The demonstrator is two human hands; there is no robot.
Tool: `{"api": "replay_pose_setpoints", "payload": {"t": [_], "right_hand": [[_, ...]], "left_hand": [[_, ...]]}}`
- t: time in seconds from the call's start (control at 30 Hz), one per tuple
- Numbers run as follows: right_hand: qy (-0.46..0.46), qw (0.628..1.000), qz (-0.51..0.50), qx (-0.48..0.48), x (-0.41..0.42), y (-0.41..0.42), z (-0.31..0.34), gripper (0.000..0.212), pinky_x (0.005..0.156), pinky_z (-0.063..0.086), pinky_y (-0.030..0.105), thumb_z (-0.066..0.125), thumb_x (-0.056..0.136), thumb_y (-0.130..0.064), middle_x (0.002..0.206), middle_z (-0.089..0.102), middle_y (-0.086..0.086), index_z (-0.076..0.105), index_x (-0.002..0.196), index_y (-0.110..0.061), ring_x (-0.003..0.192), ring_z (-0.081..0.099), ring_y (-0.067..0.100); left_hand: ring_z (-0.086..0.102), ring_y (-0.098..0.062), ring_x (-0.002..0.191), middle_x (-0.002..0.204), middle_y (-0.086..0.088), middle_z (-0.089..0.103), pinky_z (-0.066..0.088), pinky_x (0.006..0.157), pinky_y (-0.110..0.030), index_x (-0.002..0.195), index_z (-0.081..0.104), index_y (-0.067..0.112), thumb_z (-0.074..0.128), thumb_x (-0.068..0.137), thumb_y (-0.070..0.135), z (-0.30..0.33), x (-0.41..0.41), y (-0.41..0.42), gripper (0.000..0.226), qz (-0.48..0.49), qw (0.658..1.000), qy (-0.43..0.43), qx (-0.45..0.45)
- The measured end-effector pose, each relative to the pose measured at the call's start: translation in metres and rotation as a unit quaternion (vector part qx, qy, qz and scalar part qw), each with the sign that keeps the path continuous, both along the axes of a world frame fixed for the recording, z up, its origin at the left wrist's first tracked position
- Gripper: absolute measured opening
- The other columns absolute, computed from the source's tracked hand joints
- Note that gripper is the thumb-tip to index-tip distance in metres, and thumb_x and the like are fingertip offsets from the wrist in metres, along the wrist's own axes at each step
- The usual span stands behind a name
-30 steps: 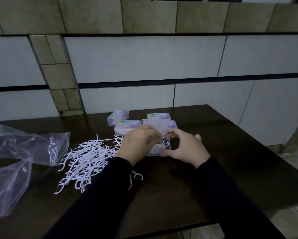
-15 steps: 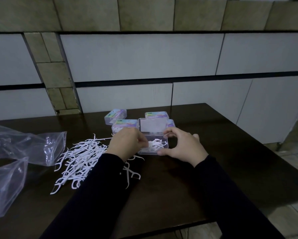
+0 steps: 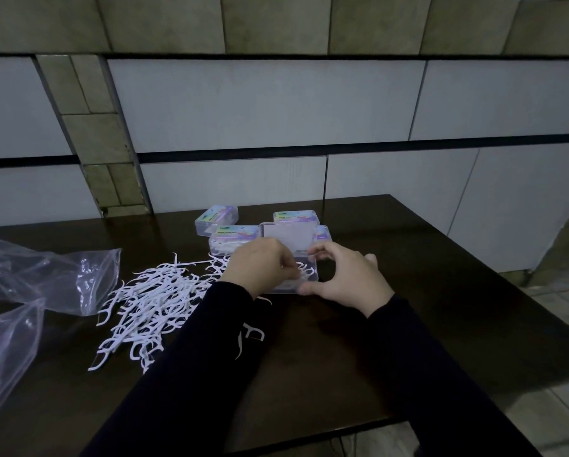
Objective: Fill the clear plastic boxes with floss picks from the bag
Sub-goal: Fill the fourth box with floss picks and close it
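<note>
Both grips meet at open box, right hand steadying it.

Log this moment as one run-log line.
step: filling open box | left hand: putting picks in | right hand: holding box | pile: on table

Dark wooden table against a wall of pale and olive tiles.

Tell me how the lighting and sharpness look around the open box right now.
Head view: dim overall, the dark table swallowing detail; white floss picks stand out; the open box is soft and partly hidden by the left hand and right hand; wide-angle bending at edges.
</note>
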State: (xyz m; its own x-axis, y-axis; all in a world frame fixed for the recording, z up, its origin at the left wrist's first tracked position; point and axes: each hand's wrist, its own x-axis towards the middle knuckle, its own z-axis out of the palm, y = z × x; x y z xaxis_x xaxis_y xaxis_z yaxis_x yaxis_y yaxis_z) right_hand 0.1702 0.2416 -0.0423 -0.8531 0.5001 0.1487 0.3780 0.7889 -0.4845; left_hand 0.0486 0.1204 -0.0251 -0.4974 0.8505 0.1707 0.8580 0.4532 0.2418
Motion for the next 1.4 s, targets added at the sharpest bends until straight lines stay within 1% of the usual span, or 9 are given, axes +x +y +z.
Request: {"api": "replay_pose_setpoints", "payload": {"t": [0.13,0.33,0.47,0.63,0.8,0.93,1.17,1.27,1.4], "right_hand": [[-0.007,1.000,0.001,0.001,0.001,0.000,0.002,0.066,0.100,0.027,0.040,0.072,0.071,-0.062,0.127,0.056,-0.019,0.044,0.127,-0.039,0.117,0.051,0.007],[-0.018,1.000,-0.006,0.003,0.002,-0.002,0.003,0.067,0.102,0.026,0.039,0.071,0.073,-0.061,0.131,0.054,-0.017,0.042,0.130,-0.039,0.120,0.049,0.009],[-0.041,0.998,-0.008,0.051,0.003,-0.006,0.004,0.067,0.099,0.028,0.039,0.066,0.075,-0.065,0.132,0.053,-0.014,0.041,0.132,-0.039,0.119,0.047,0.012],[0.003,0.991,-0.020,0.135,0.009,-0.013,0.007,0.055,0.094,0.034,0.037,0.067,0.072,-0.064,0.120,0.047,-0.010,0.048,0.115,-0.036,0.113,0.043,0.013],[0.078,0.984,0.042,0.154,0.005,-0.041,0.007,0.035,0.090,0.038,0.032,0.064,0.079,-0.057,0.102,0.051,-0.015,0.053,0.103,-0.035,0.100,0.046,0.007],[0.067,0.980,0.091,0.165,-0.004,-0.075,0.006,0.032,0.093,0.040,0.035,0.058,0.086,-0.055,0.097,0.059,-0.014,0.061,0.106,-0.030,0.097,0.051,0.009],[-0.022,0.970,0.070,0.230,-0.023,-0.108,0.003,0.058,0.094,0.035,0.043,0.048,0.085,-0.069,0.105,0.064,0.000,0.066,0.110,-0.020,0.108,0.052,0.021],[-0.054,0.966,0.079,0.238,-0.029,-0.115,0.005,0.062,0.099,0.030,0.048,0.047,0.085,-0.069,0.117,0.059,0.002,0.062,0.118,-0.020,0.117,0.046,0.023],[-0.100,0.965,0.072,0.231,-0.038,-0.120,0.006,0.057,0.102,0.027,0.050,0.047,0.089,-0.063,0.123,0.057,0.005,0.060,0.121,-0.018,0.122,0.043,0.026]], "left_hand": [[0.059,-0.007,0.092,0.101,0.013,0.067,0.045,0.080,-0.024,0.094,0.074,0.030,0.065,0.087,0.032,0.005,-0.004,-0.010,0.012,0.030,0.998,-0.013,0.051],[0.059,-0.004,0.087,0.099,0.012,0.071,0.048,0.083,-0.025,0.097,0.075,0.030,0.067,0.087,0.032,-0.001,-0.009,-0.016,0.013,0.026,0.998,-0.049,0.017],[0.059,-0.003,0.086,0.101,0.014,0.070,0.046,0.081,-0.023,0.097,0.075,0.028,0.066,0.088,0.032,-0.003,-0.008,-0.019,0.014,0.023,0.994,-0.057,0.087],[0.059,0.001,0.089,0.092,0.019,0.068,0.046,0.083,-0.025,0.087,0.073,0.031,0.065,0.088,0.032,-0.006,-0.013,-0.039,0.008,0.052,0.979,-0.076,0.184],[0.060,-0.006,0.088,0.091,0.013,0.069,0.047,0.079,-0.027,0.091,0.074,0.027,0.063,0.089,0.035,-0.016,-0.024,-0.064,0.014,0.126,0.970,-0.022,0.207],[0.058,-0.018,0.090,0.095,0.002,0.069,0.047,0.078,-0.032,0.096,0.074,0.022,0.059,0.091,0.030,-0.028,-0.033,-0.079,0.018,0.181,0.963,0.031,0.198],[0.048,-0.025,0.100,0.116,0.000,0.065,0.043,0.084,-0.035,0.111,0.070,0.023,0.050,0.095,0.025,-0.028,-0.037,-0.106,0.026,0.211,0.969,0.080,0.104],[0.047,-0.023,0.112,0.126,0.000,0.059,0.040,0.094,-0.033,0.118,0.066,0.027,0.050,0.094,0.039,-0.017,-0.042,-0.128,0.031,0.199,0.978,0.052,0.044],[0.049,-0.016,0.120,0.133,0.003,0.050,0.042,0.095,-0.032,0.128,0.058,0.031,0.055,0.075,0.073,-0.004,-0.037,-0.148,0.068,0.187,0.981,-0.003,-0.058]]}}
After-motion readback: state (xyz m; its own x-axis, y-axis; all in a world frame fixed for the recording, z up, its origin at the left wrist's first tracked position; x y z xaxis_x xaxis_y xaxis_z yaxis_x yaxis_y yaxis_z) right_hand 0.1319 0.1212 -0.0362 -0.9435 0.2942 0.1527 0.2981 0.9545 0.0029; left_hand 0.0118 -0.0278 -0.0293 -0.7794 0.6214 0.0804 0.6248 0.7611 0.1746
